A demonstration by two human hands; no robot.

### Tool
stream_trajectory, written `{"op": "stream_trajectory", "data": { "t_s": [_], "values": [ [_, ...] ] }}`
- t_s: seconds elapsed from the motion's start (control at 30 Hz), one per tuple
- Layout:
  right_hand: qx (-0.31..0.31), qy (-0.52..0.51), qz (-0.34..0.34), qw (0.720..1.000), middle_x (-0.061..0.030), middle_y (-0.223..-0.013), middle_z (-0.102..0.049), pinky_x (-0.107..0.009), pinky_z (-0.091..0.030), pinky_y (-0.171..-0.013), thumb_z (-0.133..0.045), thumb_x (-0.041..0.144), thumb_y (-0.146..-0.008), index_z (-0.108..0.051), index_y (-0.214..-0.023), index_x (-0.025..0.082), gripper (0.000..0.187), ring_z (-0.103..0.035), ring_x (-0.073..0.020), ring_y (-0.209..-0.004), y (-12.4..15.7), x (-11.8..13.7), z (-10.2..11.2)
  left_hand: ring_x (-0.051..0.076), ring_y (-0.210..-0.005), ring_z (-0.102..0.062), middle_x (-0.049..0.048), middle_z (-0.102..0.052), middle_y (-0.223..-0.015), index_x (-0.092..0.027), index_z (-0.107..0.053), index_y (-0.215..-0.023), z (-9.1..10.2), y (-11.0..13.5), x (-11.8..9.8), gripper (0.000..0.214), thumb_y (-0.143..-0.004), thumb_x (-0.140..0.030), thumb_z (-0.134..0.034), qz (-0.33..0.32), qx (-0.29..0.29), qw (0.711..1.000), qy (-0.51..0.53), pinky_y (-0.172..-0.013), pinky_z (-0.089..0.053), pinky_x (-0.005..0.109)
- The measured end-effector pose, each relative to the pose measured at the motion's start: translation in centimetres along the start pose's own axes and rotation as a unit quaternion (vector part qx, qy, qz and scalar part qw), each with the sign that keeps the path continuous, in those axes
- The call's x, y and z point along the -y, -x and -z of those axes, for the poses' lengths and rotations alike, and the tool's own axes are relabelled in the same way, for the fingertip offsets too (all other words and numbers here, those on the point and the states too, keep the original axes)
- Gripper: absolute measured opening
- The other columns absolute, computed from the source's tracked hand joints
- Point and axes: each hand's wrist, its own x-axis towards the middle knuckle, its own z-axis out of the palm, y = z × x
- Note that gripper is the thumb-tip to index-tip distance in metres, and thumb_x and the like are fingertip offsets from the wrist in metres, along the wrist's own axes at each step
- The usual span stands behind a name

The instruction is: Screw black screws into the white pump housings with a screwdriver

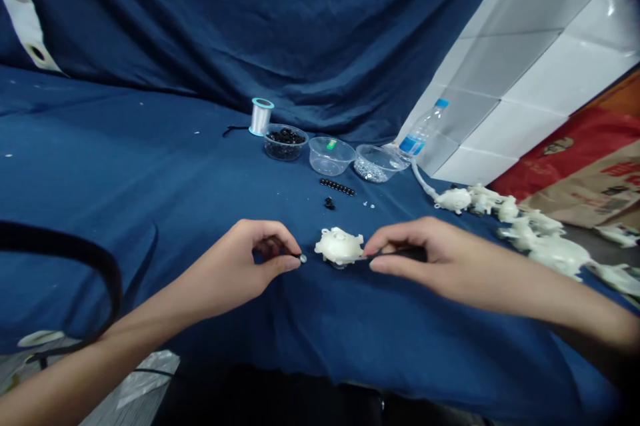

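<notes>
White plastic part [339, 246] between left hand [235, 266] and right hand [415, 259]

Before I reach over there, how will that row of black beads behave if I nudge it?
The row of black beads looks small and round, so it would probably roll apart, unless threaded, which I cannot tell. The blue cloth beneath may slow them a little.

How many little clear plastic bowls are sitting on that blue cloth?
3, in a row beyond the hands: a clear plastic bowl of black beads, a middle clear plastic bowl, and a clear plastic bowl of silver beads. None looks hidden.
</notes>
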Motion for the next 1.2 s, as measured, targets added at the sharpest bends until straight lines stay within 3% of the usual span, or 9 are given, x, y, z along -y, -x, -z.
{"op": "stream_trajectory", "data": {
  "t_s": [0.17, 0.27, 0.47, 0.6, 0.77, 0.87, 0.97, 1.07, 1.2],
  "values": [
    [-0.152, -0.177, -0.007, 0.972, 0.0003, -0.061, -0.056, -0.023, -0.031, -0.049, -0.077, 0.05, -0.081, -0.076, -0.097, 0.017, 0.037, -0.044, -0.0107, -0.054, -0.2, -2.5, 2.0, 0.012, -0.086, -0.064, -0.0017, -0.072, -0.09, -0.027, -0.074, -0.105, -0.3, -2.0, -1.0, 0.021, -0.087, -0.036, -0.069, 0.0, -0.009, 0.99, 0.142, -0.08, -0.048, 0.023],
    [-0.204, -0.345, 0.008, 0.916, 0.0021, -0.059, -0.053, -0.022, -0.025, -0.046, -0.084, 0.044, -0.074, -0.073, -0.095, 0.015, 0.038, -0.038, -0.0082, -0.051, -1.4, -4.0, 1.1, 0.009, -0.086, -0.063, -0.0018, -0.074, -0.089, -0.027, -0.078, -0.099, -1.6, -4.2, -2.2, 0.017, -0.087, -0.038, -0.071, -0.011, 0.015, 0.979, 0.201, -0.079, -0.046, 0.018],
    [-0.298, -0.426, 0.074, 0.851, 0.0038, -0.066, -0.05, -0.022, -0.025, -0.049, -0.073, 0.041, -0.085, -0.066, -0.106, 0.017, 0.033, -0.038, -0.0078, -0.054, -3.1, -7.4, -1.3, 0.008, -0.077, -0.057, 0.0, -0.072, -0.083, -0.023, -0.08, -0.095, -3.6, -8.8, -3.7, 0.019, -0.083, -0.038, -0.076, -0.023, 0.082, 0.964, 0.254, -0.073, -0.042, 0.018],
    [-0.31, -0.445, 0.09, 0.835, 0.0008, -0.078, -0.053, -0.024, -0.033, -0.053, -0.07, 0.034, -0.088, -0.065, -0.116, 0.017, 0.033, -0.043, -0.0097, -0.061, -2.6, -8.8, -2.0, 0.009, -0.077, -0.054, 0.0002, -0.071, -0.082, -0.022, -0.08, -0.095, -4.5, -10.1, -3.4, 0.026, -0.083, -0.044, -0.077, -0.001, 0.087, 0.963, 0.255, -0.073, -0.041, 0.019],
    [-0.289, -0.443, 0.129, 0.839, 0.0074, -0.069, -0.041, -0.023, -0.032, -0.055, -0.079, 0.027, -0.081, -0.062, -0.113, 0.021, 0.036, -0.035, -0.0081, -0.058, -2.2, -8.4, -3.1, 0.009, -0.08, -0.059, -0.0019, -0.074, -0.083, -0.027, -0.08, -0.094, -5.9, -10.7, -2.9, 0.03, -0.076, -0.051, -0.081, 0.03, 0.114, 0.96, 0.256, -0.075, -0.045, 0.017],
    [-0.265, -0.439, 0.14, 0.847, 0.0097, -0.063, -0.037, -0.022, -0.031, -0.055, -0.084, 0.017, -0.073, -0.064, -0.107, 0.02, 0.04, -0.032, -0.0074, -0.056, -2.0, -7.8, -3.7, 0.01, -0.087, -0.064, -0.0019, -0.077, -0.091, -0.03, -0.08, -0.095, -6.6, -10.8, -3.1, 0.024, -0.076, -0.046, -0.083, 0.05, 0.121, 0.96, 0.248, -0.078, -0.048, 0.017],
    [-0.263, -0.442, 0.146, 0.845, 0.0098, -0.063, -0.037, -0.022, -0.031, -0.055, -0.083, 0.019, -0.075, -0.064, -0.104, 0.019, 0.035, -0.032, -0.0074, -0.056, -1.9, -7.7, -3.8, 0.01, -0.088, -0.067, -0.0013, -0.078, -0.098, -0.029, -0.079, -0.095, -7.1, -10.8, -3.5, 0.024, -0.074, -0.039, -0.086, 0.059, 0.11, 0.964, 0.236, -0.078, -0.05, 0.018],
    [-0.265, -0.447, 0.145, 0.842, 0.0097, -0.063, -0.037, -0.023, -0.03, -0.054, -0.082, 0.021, -0.076, -0.063, -0.103, 0.019, 0.033, -0.032, -0.0074, -0.056, -1.9, -7.9, -3.8, 0.008, -0.077, -0.065, -0.002, -0.075, -0.087, -0.025, -0.078, -0.091, -7.5, -10.5, -3.8, 0.023, -0.071, -0.033, -0.088, 0.065, 0.087, 0.968, 0.226, -0.067, -0.048, 0.015],
    [-0.249, -0.464, 0.137, 0.839, 0.0095, -0.062, -0.037, -0.023, -0.028, -0.053, -0.083, 0.019, -0.074, -0.066, -0.1, 0.018, 0.031, -0.031, -0.007, -0.055, -1.8, -8.1, -4.0, 0.006, -0.066, -0.06, -0.0047, -0.07, -0.078, -0.018, -0.064, -0.069, -7.7, -10.3, -3.8, 0.029, -0.064, -0.027, -0.091, 0.057, 0.06, 0.972, 0.218, -0.058, -0.044, 0.015]
  ]
}}
